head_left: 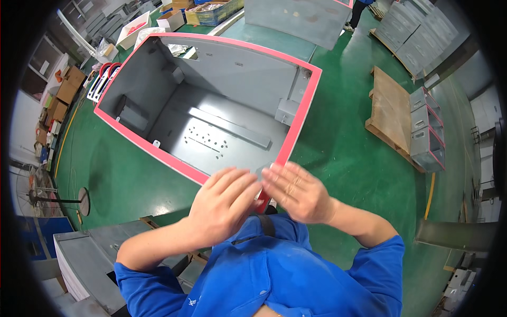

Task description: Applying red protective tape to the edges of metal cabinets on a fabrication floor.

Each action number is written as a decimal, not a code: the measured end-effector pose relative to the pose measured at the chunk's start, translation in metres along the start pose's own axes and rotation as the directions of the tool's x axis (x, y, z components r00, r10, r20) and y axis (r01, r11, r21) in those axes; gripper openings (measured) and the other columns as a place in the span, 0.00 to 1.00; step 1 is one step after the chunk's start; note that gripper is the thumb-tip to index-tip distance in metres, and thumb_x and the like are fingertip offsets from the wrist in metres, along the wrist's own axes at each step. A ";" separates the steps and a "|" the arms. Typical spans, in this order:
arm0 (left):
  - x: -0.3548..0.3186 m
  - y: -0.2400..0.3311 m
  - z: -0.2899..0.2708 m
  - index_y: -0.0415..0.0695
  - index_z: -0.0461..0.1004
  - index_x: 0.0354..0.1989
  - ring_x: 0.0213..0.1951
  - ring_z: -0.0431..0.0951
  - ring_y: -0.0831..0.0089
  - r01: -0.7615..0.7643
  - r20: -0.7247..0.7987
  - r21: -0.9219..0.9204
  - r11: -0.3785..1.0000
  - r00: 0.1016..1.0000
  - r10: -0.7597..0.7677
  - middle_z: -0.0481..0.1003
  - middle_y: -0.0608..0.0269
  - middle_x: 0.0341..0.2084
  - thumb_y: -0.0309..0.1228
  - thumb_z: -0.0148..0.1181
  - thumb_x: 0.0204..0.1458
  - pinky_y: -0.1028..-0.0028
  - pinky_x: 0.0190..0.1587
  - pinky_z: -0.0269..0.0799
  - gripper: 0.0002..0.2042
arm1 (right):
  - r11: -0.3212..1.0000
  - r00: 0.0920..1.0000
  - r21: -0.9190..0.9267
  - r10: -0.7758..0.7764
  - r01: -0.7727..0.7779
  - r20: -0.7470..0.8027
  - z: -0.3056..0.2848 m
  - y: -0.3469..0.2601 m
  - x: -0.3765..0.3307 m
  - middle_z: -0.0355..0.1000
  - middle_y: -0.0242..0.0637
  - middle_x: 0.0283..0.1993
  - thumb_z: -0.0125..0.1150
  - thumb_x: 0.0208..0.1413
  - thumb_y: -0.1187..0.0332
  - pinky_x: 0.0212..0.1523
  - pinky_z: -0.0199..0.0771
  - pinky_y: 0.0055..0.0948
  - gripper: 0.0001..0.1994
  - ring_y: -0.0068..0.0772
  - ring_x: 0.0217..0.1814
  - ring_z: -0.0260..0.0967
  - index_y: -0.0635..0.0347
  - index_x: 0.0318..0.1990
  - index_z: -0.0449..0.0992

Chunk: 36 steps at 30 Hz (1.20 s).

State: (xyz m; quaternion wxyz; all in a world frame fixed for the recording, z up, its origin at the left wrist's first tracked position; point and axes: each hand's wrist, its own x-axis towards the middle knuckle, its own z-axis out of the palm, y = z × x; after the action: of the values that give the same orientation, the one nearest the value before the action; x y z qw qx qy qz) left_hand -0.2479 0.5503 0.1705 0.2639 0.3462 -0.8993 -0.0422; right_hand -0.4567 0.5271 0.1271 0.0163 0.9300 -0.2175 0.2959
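A large grey sheet-metal cabinet shell lies open side up on the green floor, its smooth painted walls boxy and angular, the rim edged all round in a pink-red strip. A row of small punched holes dots its inner floor. Directly before its near corner, the left hand and the right hand meet, both flat and open with fingers stretched, fingertips touching each other, grasping nothing. Blue sleeves run back from them. A wooden pallet lies well apart on the right, beside stacked grey boxes
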 end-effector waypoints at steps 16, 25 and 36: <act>-0.050 -0.014 0.046 0.34 0.75 0.32 0.41 0.73 0.60 -0.252 -0.325 -0.062 0.966 0.920 0.220 0.70 0.53 0.36 0.20 0.61 0.34 0.62 0.45 0.69 0.12 | 0.995 0.992 0.100 -0.012 0.025 -0.122 0.008 0.018 0.001 0.70 0.40 0.45 0.54 0.46 0.73 0.54 0.64 0.36 0.10 0.38 0.51 0.66 0.61 0.38 0.72; -0.048 -0.014 0.048 0.35 0.74 0.30 0.40 0.74 0.62 -0.249 -0.373 -0.074 0.966 0.905 0.204 0.71 0.54 0.35 0.20 0.62 0.37 0.66 0.43 0.72 0.09 | 0.959 0.987 0.273 -0.031 0.073 -0.156 0.013 -0.014 -0.006 0.70 0.39 0.45 0.56 0.46 0.73 0.55 0.63 0.35 0.09 0.38 0.51 0.67 0.61 0.37 0.72; -0.046 -0.011 0.049 0.34 0.73 0.32 0.40 0.73 0.61 -0.246 -0.392 -0.100 0.964 0.900 0.189 0.70 0.54 0.35 0.22 0.61 0.37 0.65 0.42 0.72 0.11 | 0.983 0.981 0.181 0.031 0.004 -0.191 0.012 -0.013 -0.002 0.69 0.38 0.43 0.54 0.45 0.75 0.52 0.67 0.36 0.09 0.38 0.49 0.67 0.62 0.36 0.74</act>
State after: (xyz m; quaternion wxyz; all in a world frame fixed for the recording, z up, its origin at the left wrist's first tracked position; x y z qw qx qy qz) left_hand -0.2370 0.5662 0.1053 0.4606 0.2247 -0.8586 -0.0109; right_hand -0.4459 0.5379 0.1172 -0.0493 0.8929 -0.1936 0.4035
